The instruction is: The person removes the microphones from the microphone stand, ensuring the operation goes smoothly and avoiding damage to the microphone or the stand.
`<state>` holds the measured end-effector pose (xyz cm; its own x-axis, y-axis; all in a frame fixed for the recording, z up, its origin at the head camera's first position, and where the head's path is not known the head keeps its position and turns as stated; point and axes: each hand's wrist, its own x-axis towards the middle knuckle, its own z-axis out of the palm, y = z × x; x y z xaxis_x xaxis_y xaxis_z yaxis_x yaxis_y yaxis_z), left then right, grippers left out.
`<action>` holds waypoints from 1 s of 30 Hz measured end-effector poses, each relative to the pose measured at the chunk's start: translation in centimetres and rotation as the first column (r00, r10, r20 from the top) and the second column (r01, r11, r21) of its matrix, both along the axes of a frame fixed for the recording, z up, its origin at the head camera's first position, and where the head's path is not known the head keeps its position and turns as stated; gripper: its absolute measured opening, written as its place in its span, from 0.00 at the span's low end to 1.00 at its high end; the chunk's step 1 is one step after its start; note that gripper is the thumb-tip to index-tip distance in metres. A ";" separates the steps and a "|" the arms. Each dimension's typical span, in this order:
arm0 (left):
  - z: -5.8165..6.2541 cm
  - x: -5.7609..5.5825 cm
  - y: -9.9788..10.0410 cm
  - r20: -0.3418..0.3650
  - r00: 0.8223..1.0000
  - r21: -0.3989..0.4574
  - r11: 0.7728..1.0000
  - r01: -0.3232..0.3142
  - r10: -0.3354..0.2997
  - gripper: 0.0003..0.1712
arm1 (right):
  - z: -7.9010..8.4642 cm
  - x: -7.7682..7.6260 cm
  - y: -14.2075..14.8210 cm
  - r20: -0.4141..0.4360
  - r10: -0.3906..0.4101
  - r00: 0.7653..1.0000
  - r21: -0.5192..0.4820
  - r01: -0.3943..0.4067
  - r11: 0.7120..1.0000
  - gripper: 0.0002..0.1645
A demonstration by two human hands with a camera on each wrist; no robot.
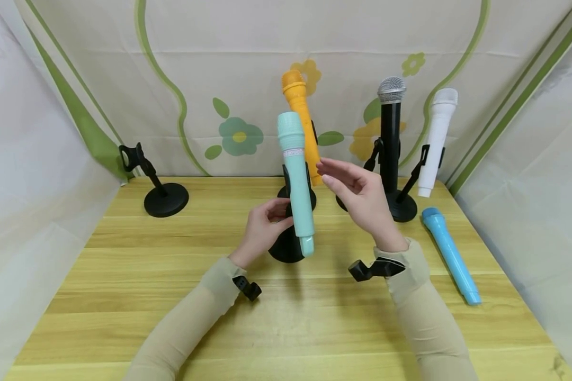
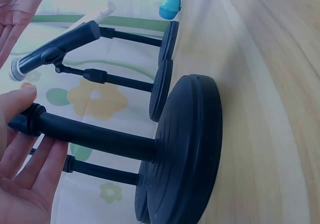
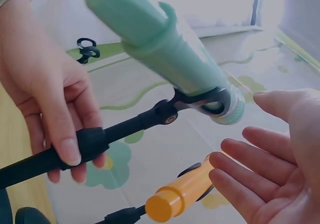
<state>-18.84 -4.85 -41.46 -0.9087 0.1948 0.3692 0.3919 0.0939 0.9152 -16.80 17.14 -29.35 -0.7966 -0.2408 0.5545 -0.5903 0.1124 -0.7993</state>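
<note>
A mint-green microphone (image 1: pixel 297 185) sits tilted in the clip of a black desk stand (image 2: pixel 100 136). My left hand (image 1: pixel 264 227) grips that stand's pole at its collar, thumb on one side and fingers on the other. The stand's round base (image 2: pixel 187 149) is close over the wooden table. To the right of the mint microphone my right hand (image 1: pixel 357 196) hovers with its fingers extended and apart, holding nothing, as the right wrist view shows. Behind the mint one, an orange microphone (image 1: pixel 302 121) leans in another black stand.
A black microphone (image 1: pixel 390 143) with a silver head and a white microphone (image 1: pixel 437 140) stand in holders at the back right. A blue microphone (image 1: pixel 451 256) lies on the table (image 1: pixel 286 328) at right. At back left is a stand (image 1: pixel 164 198) with a bare clip.
</note>
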 end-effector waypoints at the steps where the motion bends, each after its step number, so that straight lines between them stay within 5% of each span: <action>1: 0.1 0.0 0.0 -0.001 1.000 0.000 1.000 0.000 0.000 0.20 | -0.2 -0.3 0.1 0.002 0.000 1.000 0.001 0.000 1.000 0.20; 14: 0.3 -0.5 -0.6 -0.034 0.997 -0.021 0.997 0.074 -0.075 0.18 | -0.5 -1.6 -0.8 0.129 0.090 0.988 -0.054 -0.083 0.995 0.26; 30: 0.3 -1.0 -1.1 -0.024 0.987 -0.022 0.988 0.156 -0.156 0.18 | -0.3 -2.3 -2.9 0.337 0.094 0.937 -0.018 -0.094 0.995 0.33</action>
